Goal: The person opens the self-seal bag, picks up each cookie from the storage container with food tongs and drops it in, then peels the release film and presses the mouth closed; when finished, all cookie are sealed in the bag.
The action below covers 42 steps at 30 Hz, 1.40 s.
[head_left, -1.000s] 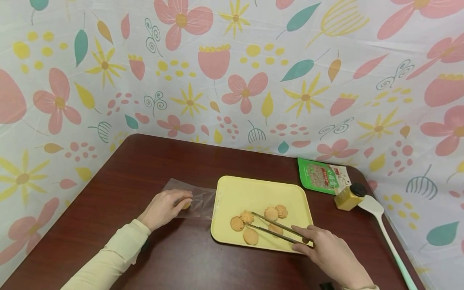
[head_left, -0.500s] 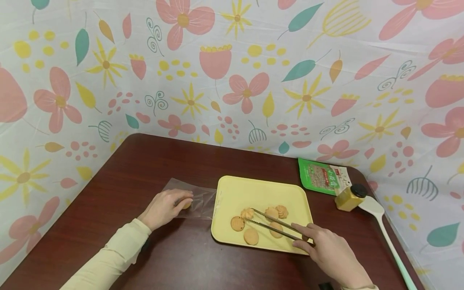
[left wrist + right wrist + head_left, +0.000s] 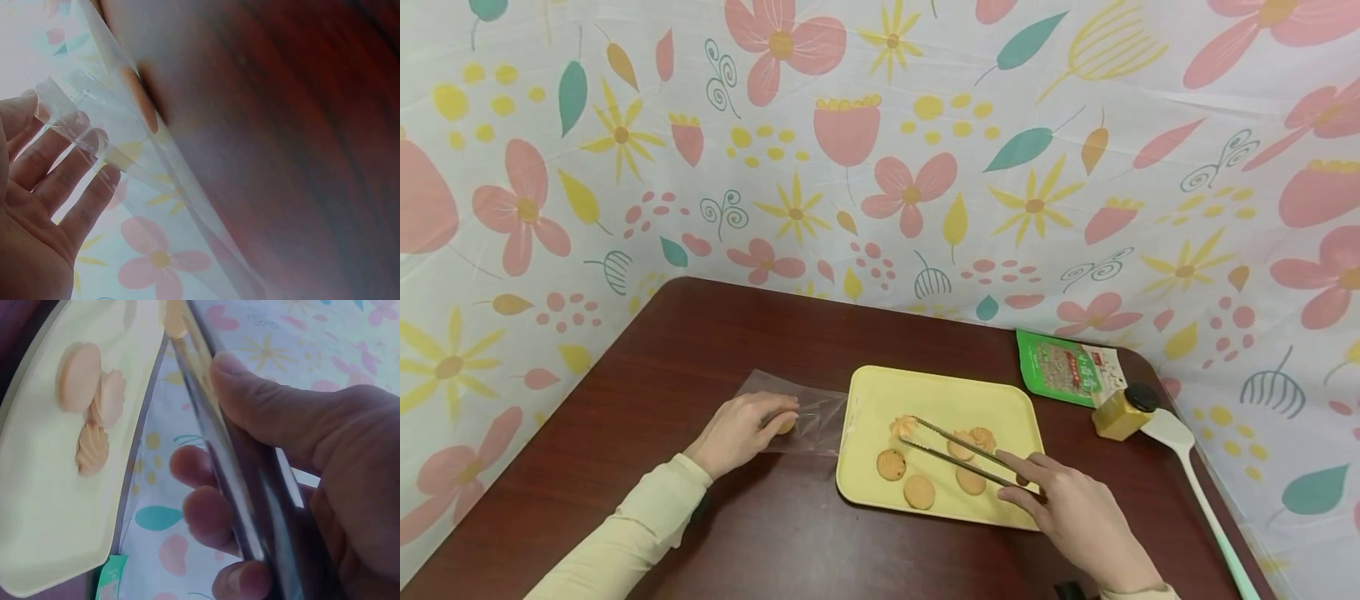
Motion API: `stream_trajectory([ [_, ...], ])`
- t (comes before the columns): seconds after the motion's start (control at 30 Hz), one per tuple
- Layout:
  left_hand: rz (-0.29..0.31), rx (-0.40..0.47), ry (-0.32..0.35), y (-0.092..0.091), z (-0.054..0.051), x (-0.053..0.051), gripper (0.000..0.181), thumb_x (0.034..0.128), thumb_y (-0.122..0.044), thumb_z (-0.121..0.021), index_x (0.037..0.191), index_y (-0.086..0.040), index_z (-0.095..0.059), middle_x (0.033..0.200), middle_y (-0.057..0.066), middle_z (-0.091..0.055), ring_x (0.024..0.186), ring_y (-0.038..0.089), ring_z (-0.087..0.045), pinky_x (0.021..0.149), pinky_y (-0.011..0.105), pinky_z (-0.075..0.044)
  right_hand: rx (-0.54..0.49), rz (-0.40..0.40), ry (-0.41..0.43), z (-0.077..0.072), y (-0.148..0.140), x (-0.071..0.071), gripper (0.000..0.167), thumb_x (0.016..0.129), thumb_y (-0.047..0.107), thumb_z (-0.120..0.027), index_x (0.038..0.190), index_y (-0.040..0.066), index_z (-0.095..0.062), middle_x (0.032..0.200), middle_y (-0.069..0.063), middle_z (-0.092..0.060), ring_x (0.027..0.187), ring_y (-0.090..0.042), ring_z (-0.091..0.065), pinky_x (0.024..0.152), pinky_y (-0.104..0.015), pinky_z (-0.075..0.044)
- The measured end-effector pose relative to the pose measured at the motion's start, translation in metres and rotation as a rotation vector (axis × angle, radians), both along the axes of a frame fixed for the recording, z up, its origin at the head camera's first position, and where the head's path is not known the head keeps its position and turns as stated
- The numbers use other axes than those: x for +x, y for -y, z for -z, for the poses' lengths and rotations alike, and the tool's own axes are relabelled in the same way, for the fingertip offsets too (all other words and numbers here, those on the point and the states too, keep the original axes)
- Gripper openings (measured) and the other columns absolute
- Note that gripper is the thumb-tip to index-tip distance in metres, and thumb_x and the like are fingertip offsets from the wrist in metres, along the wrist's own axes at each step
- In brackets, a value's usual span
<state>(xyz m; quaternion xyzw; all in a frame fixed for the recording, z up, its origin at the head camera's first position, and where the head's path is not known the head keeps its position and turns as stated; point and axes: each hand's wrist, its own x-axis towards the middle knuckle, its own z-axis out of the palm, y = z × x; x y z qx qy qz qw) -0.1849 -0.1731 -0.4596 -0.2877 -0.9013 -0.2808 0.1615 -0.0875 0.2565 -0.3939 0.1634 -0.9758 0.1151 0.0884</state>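
My left hand (image 3: 741, 429) pinches the edge of a clear plastic bag (image 3: 820, 417) lying left of the tray. Inside the bag, a round cookie (image 3: 786, 424) shows partly beside the fingertips. My right hand (image 3: 1075, 508) holds metal tongs (image 3: 958, 463), thumb on one arm and fingers on the other. Between the tong tips sits a flower-shaped cookie (image 3: 903, 427), over the yellow tray (image 3: 940, 383); whether it touches the tray I cannot tell. Several more cookies lie on the tray, including a round one with lines on top (image 3: 891, 464) and a plain round one (image 3: 919, 492).
A green snack pouch (image 3: 1063, 367) lies behind the tray at the right. In front of it stands a yellow jar with a black lid (image 3: 1122, 412). A white spatula (image 3: 1172, 429) with a pale green handle runs along the table's right side.
The tongs have taken hold of the flower-shaped cookie and shifted it a little toward the back left, away from the lined cookie. My left hand stays in place on the bag.
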Motion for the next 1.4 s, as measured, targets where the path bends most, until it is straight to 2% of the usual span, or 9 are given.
stream_trajectory([
  [0.17,-0.004,0.005,0.001,0.001,0.000,0.000,0.020,0.0900,-0.020,-0.072,0.109,-0.015,-0.074,0.106,-0.004,-0.071,0.100,0.015,-0.066,0.081,0.037,-0.054,-0.015,-0.057,-0.056,0.003,0.006,-0.005,0.044,0.081,0.037,-0.077,0.122,0.026,-0.069,0.082,0.025,-0.050,0.052,0.006,-0.033,0.048,-0.020,-0.033],
  [0.47,-0.001,0.006,-0.007,0.001,0.000,0.000,0.020,0.0896,-0.020,-0.072,0.109,-0.015,-0.074,0.105,-0.004,-0.071,0.099,0.015,-0.066,0.081,0.037,-0.054,-0.051,-0.156,-0.132,0.008,0.020,-0.017,0.047,0.081,0.034,-0.078,0.126,0.029,-0.066,0.087,0.021,-0.057,0.052,0.007,-0.033,0.046,-0.019,-0.033],
  [0.63,-0.002,0.009,-0.006,0.002,0.002,-0.001,0.019,0.0899,-0.020,-0.072,0.109,-0.016,-0.074,0.106,-0.004,-0.071,0.100,0.014,-0.066,0.081,0.036,-0.054,-0.060,-0.196,-0.129,0.011,0.030,-0.025,0.043,0.084,0.038,-0.075,0.126,0.030,-0.066,0.097,0.018,-0.062,0.055,0.009,-0.040,0.047,-0.019,-0.036],
  [0.83,0.001,0.014,-0.006,0.003,0.001,-0.001,0.020,0.0902,-0.020,-0.071,0.109,-0.016,-0.074,0.107,-0.004,-0.071,0.100,0.015,-0.066,0.082,0.037,-0.054,-0.053,-0.255,-0.148,0.014,0.044,-0.036,0.041,0.081,0.034,-0.078,0.120,0.024,-0.070,0.087,0.019,-0.057,0.057,0.009,-0.039,0.049,-0.016,-0.037],
  [1.1,-0.002,0.003,0.003,0.002,0.000,-0.001,0.021,0.0909,-0.020,-0.071,0.111,-0.016,-0.074,0.108,-0.004,-0.070,0.101,0.016,-0.066,0.081,0.038,-0.054,-0.018,-0.289,-0.156,0.015,0.062,-0.044,0.042,0.082,0.035,-0.078,0.122,0.024,-0.069,0.081,0.020,-0.052,0.058,0.005,-0.039,0.049,-0.018,-0.037],
  [1.23,0.000,0.002,0.014,0.002,0.000,0.000,0.021,0.0914,-0.020,-0.070,0.112,-0.015,-0.073,0.109,-0.003,-0.070,0.102,0.017,-0.066,0.082,0.039,-0.054,-0.001,-0.301,-0.157,0.016,0.070,-0.049,0.042,0.082,0.035,-0.078,0.122,0.024,-0.069,0.082,0.017,-0.055,0.057,0.003,-0.043,0.049,-0.020,-0.038],
  [1.4,0.003,0.000,0.020,0.001,-0.002,0.000,0.021,0.0913,-0.019,-0.070,0.112,-0.015,-0.073,0.110,-0.003,-0.070,0.103,0.017,-0.065,0.082,0.039,-0.054,-0.002,-0.313,-0.147,0.019,0.077,-0.053,0.041,0.083,0.036,-0.076,0.122,0.023,-0.069,0.084,0.013,-0.059,0.059,0.002,-0.048,0.054,-0.026,-0.045],
])
